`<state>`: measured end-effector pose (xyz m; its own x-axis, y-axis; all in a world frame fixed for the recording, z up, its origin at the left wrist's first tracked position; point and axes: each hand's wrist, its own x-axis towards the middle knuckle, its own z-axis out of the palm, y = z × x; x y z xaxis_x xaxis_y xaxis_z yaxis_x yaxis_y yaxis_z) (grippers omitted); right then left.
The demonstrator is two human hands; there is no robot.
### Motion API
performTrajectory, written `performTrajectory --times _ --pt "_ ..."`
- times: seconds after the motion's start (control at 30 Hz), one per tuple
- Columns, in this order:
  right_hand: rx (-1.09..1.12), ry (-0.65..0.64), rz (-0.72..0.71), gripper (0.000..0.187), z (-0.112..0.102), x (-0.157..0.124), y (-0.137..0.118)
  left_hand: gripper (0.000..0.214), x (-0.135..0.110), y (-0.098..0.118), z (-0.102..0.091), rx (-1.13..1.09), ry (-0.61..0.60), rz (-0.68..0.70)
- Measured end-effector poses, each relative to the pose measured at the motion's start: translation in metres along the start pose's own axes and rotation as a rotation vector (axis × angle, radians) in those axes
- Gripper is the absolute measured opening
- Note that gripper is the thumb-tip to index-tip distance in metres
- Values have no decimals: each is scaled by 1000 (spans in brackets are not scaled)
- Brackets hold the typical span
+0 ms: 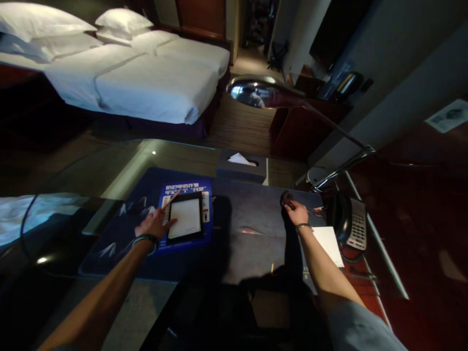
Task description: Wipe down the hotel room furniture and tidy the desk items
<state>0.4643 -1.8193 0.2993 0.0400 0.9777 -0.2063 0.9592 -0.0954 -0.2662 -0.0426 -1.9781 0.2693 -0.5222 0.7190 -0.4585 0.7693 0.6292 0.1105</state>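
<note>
My left hand (152, 225) is closed around a thin pencil (172, 199), which points up and away from the fingers. The thumb of that hand reaches the left edge of a black-framed notepad (185, 218) with a white page. Beneath the pad lies a blue printed sheet (207, 234) with white lettering. At the right of the dark desk mat (252, 204), my right hand (297, 213) has its fingers drawn together. Something dark is at its fingertips; whether it is an object or shadow is unclear. White paper (328, 246) lies beside the right wrist.
A tissue box (241, 166) stands at the glass desk's far edge. The desk lamp (252, 92) arches over the desk from the right. A telephone (355, 224) with a coiled cord sits at the right. Beyond the desk is a bed (157, 83).
</note>
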Motion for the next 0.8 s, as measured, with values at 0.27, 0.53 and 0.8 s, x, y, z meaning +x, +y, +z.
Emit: performTrajectory --times 0.27,0.53,0.8 --pt "112 -312 -618 33 91 -67 -205 71 18 -27 -8 -24 58 38" --pt "58 -330 -458 32 30 -138 -50 74 12 -29 -4 -50 94 72" --pt "261 -506 -396 38 72 -217 -115 76 10 -32 -2 -41 146 138"
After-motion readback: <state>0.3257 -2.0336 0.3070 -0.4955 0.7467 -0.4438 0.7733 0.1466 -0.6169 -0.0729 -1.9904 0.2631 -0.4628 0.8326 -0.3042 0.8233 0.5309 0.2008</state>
